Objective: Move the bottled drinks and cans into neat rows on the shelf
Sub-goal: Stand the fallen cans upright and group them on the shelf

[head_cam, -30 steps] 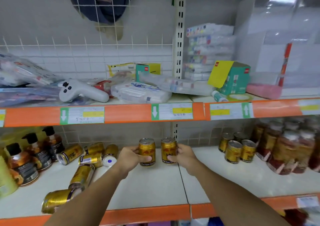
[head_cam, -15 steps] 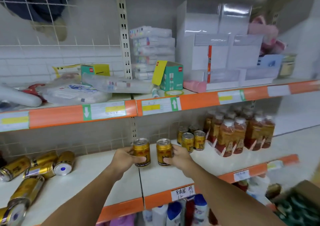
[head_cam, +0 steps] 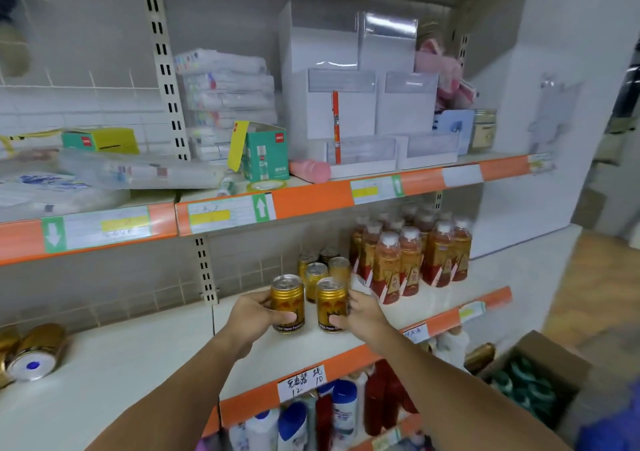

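Note:
My left hand (head_cam: 254, 315) grips an upright gold can (head_cam: 287, 298), and my right hand (head_cam: 360, 315) grips a second gold can (head_cam: 331, 300) right beside it. Both cans stand low over the white shelf (head_cam: 138, 364), just in front of a cluster of upright gold cans (head_cam: 320, 265). To the right of that cluster stand several amber bottled drinks (head_cam: 412, 260) with white caps, in rows. At the far left edge, more gold cans (head_cam: 34, 352) lie on their sides on the shelf.
The upper shelf (head_cam: 311, 197) with orange price strips hangs close above, loaded with boxes and plastic packs. Shampoo bottles (head_cam: 311, 423) fill the shelf below. An open cardboard box (head_cam: 533, 378) sits on the floor at the right. A white wall panel (head_cam: 554, 121) bounds the shelf's right end.
Both hands have carried their two cans rightward along the shelf, from near the toppled cans to just in front of the standing can cluster. The view has swung right with them.

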Motion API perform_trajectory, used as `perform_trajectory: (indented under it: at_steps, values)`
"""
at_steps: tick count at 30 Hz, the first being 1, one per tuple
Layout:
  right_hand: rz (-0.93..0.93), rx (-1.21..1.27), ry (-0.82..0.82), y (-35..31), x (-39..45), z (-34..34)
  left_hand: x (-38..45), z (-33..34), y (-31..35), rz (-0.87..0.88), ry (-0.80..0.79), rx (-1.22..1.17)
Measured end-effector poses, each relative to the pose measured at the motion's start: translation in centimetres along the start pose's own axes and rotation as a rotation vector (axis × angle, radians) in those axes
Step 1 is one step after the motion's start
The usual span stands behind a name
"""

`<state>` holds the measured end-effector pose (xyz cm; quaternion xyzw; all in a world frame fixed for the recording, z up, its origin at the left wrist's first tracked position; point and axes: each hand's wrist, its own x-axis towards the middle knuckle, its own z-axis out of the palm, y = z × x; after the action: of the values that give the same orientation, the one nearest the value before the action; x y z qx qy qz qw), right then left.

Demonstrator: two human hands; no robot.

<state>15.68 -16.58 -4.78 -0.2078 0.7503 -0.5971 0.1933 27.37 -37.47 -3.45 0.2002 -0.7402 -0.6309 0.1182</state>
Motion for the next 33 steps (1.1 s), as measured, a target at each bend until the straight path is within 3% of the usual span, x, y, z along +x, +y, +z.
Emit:
perform_trajectory:
  at_steps: [10, 22, 33]
  values:
    - [0.043, 0.026, 0.077, 1.8, 0.5, -4.1, 2.7, 4.6, 0.5, -0.017, -0.083, 0.01]
    - [0.067, 0.029, 0.121, 1.5, 3.3, -4.6, 7.1, 5.1, 0.7, -0.025, -0.182, 0.039]
    - [0.065, -0.097, 0.084, 2.9, 6.2, -6.0, 8.6, 6.2, 0.2, -0.021, -0.13, 0.047]
